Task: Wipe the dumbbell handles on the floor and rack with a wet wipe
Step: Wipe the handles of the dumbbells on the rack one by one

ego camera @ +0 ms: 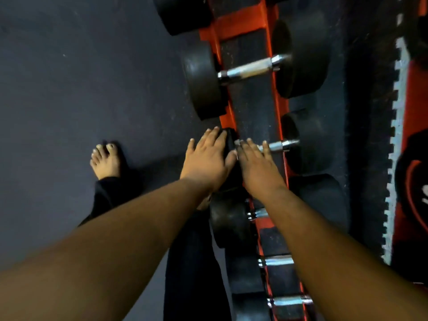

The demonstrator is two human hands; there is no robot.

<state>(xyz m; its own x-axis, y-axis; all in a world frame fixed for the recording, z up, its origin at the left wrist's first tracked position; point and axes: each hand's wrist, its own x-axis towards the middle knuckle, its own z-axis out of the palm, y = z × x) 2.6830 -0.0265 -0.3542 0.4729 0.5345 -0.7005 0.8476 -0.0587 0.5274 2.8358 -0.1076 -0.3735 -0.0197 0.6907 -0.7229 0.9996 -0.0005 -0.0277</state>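
Chrome dumbbell handle under right hand, left hand beside

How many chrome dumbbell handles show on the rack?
5: the farthest exposed handle, one under the right hand, and three nearer ones. The top-edge dumbbell's handle is hidden.

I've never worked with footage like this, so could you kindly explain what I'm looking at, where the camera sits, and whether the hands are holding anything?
This is one view from a camera worn on a person's head, looking down. No robot is involved: these are bare arms. The left hand rests flat on a dumbbell's black end weight. The right hand lies with fingers straight over that dumbbell's chrome handle. The dumbbells sit on an orange rack above a dark floor. I can see no wipe in either hand.
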